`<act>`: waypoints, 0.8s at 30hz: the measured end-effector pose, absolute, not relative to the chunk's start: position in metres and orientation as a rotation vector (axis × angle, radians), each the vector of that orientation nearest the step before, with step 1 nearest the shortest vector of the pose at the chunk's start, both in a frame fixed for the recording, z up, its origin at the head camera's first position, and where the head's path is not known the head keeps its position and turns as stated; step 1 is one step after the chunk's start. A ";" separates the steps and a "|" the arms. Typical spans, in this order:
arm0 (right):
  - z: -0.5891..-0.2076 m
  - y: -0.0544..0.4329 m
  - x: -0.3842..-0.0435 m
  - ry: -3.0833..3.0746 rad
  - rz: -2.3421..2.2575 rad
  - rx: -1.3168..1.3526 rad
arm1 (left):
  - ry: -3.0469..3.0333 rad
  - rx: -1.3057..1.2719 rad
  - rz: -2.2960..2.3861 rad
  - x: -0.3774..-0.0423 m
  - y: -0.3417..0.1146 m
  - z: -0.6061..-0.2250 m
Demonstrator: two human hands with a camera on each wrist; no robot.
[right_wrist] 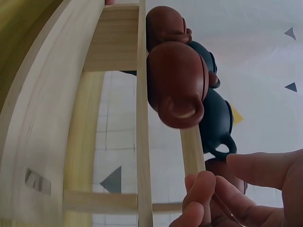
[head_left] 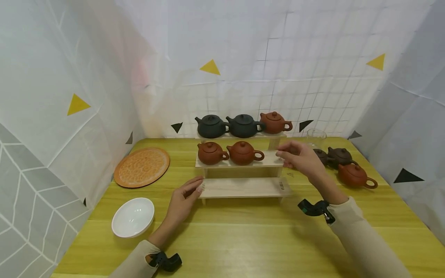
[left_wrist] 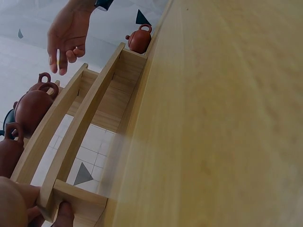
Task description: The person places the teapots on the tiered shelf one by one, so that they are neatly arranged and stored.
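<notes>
A three-tier wooden display stand (head_left: 240, 188) stands mid-table. My left hand (head_left: 182, 199) grips the left end of its lowest tier, the thumb (left_wrist: 65, 215) against the end support. On the middle tier sit two reddish-brown teapots, the left one (head_left: 210, 153) and the right one (head_left: 242, 153). The top tier bears two dark teapots, the left (head_left: 211, 127) and the middle (head_left: 242, 127), plus a reddish-brown teapot (head_left: 274, 123). Beside the middle tier's right end is my right hand (head_left: 304, 160), thumb and fingers apart with nothing between them; in the left wrist view it hangs above the stand.
Right of the stand are a reddish-brown teapot (head_left: 354, 175), a dark brown teapot (head_left: 340, 157), another dark teapot (head_left: 321, 156) partly hidden by my hand, and a clear glass (head_left: 316, 135). At left lie a round pizza-patterned board (head_left: 142, 168) and a white bowl (head_left: 133, 218).
</notes>
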State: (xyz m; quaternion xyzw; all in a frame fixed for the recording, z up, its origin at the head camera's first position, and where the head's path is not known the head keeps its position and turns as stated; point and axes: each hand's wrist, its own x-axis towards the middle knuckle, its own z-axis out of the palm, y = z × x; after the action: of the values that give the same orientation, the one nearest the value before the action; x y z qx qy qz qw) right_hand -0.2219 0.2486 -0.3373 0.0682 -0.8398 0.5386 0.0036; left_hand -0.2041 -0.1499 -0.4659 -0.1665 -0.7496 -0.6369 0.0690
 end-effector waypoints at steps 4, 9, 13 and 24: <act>-0.338 0.259 -0.217 -2.646 1.643 0.186 | -2.267 -0.501 -1.907 -0.204 -0.150 -0.466; -0.341 0.273 -0.210 -2.624 1.631 0.182 | -2.262 -0.502 -1.891 -0.204 -0.150 -0.468; -0.344 0.284 -0.204 -2.605 1.585 0.165 | -2.248 -0.515 -1.876 -0.205 -0.150 -0.470; -0.360 0.318 -0.194 -2.603 1.474 0.073 | -2.252 -0.520 -1.869 -0.206 -0.150 -0.469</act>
State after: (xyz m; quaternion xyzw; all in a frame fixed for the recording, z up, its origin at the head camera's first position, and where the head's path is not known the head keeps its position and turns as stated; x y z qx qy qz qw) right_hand -0.1939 0.3182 -0.3601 0.0243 -0.8674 0.4913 0.0745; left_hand -0.2056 -0.1496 -0.4692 -0.1742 -0.7549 -0.6266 0.0845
